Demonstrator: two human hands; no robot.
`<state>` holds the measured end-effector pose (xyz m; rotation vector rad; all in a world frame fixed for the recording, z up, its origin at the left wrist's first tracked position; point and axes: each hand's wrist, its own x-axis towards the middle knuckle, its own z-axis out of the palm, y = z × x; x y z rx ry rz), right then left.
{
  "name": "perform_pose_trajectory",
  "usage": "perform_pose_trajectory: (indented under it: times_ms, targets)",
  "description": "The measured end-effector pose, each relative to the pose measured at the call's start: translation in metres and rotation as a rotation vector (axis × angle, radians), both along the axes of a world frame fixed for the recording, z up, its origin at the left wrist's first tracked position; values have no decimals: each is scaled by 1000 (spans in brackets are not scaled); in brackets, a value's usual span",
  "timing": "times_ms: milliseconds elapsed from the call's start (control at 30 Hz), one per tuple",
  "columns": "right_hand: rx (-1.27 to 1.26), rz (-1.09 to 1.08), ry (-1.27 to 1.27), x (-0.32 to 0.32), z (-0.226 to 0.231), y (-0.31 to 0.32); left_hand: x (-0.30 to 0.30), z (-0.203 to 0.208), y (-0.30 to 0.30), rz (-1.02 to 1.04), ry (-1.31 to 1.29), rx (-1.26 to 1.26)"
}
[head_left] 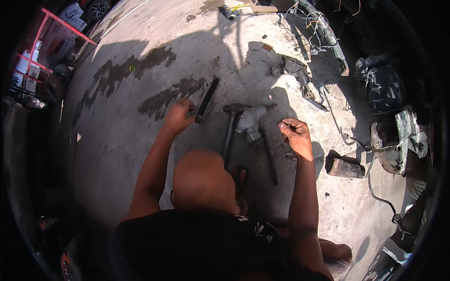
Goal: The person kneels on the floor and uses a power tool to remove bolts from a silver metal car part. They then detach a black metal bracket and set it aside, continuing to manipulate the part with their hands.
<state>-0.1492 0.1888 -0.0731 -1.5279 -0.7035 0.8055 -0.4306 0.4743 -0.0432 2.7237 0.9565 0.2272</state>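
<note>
A black shirt (173, 246) fills the bottom of the frame, with a bent knee (201, 182) rising in front of it, left of centre. Just past the knee, part of a bare foot (242, 176) shows on the concrete.

Ahead of that, in the middle of the frame, a hammer (229, 136) lies with its head away from the person. A grey metal housing (251, 120) sits just beside the hammer's head, and a slim dark rod (268, 157) slants down to its right.

The right hand (296, 132), right of centre, is raised with its fingers curled and thumb drawn in; I cannot tell whether something small is pinched there. The left hand (179, 116), left of centre, is also curled, near the lower end of a black bar (207, 100); whether it grips anything I can't make out.

At right lie a rough block (347, 168) and a metal bracket (398, 143). Farther off, toward the upper right, is a greasy gearbox-like part (294, 65) with a jointed shaft, then a long metal beam (328, 37) draped in loose wires. A red mesh frame (61, 40) and a car wheel (98, 9) stand at upper left.
</note>
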Motion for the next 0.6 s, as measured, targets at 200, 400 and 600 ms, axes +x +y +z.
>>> perform_pose_trajectory:
  times_ms: [200, 400, 600]
  targets:
    - [108, -3, -121, -12, 48, 9, 63, 115, -20, -93, -366, -194]
    - [22, -45, -12, 0, 76, 13, 154, 107, 20, -293, -809, -241]
    - [203, -75, 133, 22, 106, -1, 234, 63, 32, -279, -1061, -782]
